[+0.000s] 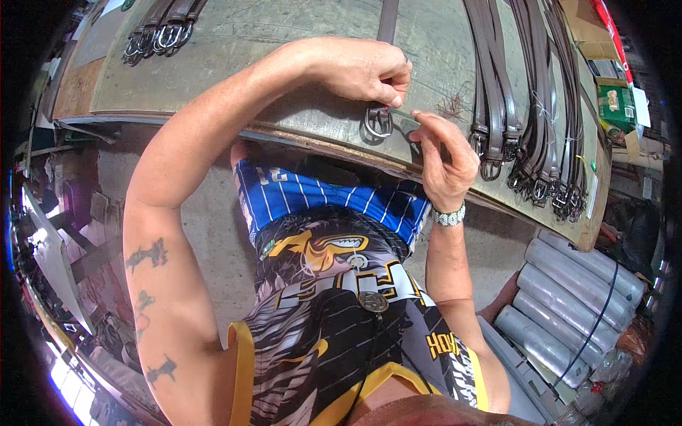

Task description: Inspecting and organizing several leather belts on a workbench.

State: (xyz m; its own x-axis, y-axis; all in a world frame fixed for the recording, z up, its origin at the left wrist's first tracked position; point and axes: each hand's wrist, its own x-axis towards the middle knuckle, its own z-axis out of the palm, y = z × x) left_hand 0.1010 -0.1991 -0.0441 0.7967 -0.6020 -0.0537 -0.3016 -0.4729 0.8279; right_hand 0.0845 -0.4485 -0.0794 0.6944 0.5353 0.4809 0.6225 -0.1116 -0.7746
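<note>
A dark brown belt (388,21) runs down the table from the far edge, and its silver buckle (378,123) lies by the near edge. My left hand (366,71) is curled over the strap just above the buckle, its fingers closed and covering that stretch of the belt. To the right, my right hand (447,153), with a watch at the wrist, pinches a thin greenish strand (403,113) between thumb and forefinger. The strand reaches toward the buckle; its other end is hidden near my left thumb.
Thin reddish-brown ties (452,106) lie right of my hands. Bundles of brown belts (490,106) with buckles hang toward the table's near right edge, and another bundle (167,32) is at the far left. Wrapped grey rolls (568,298) and a green box (615,104) are at the right.
</note>
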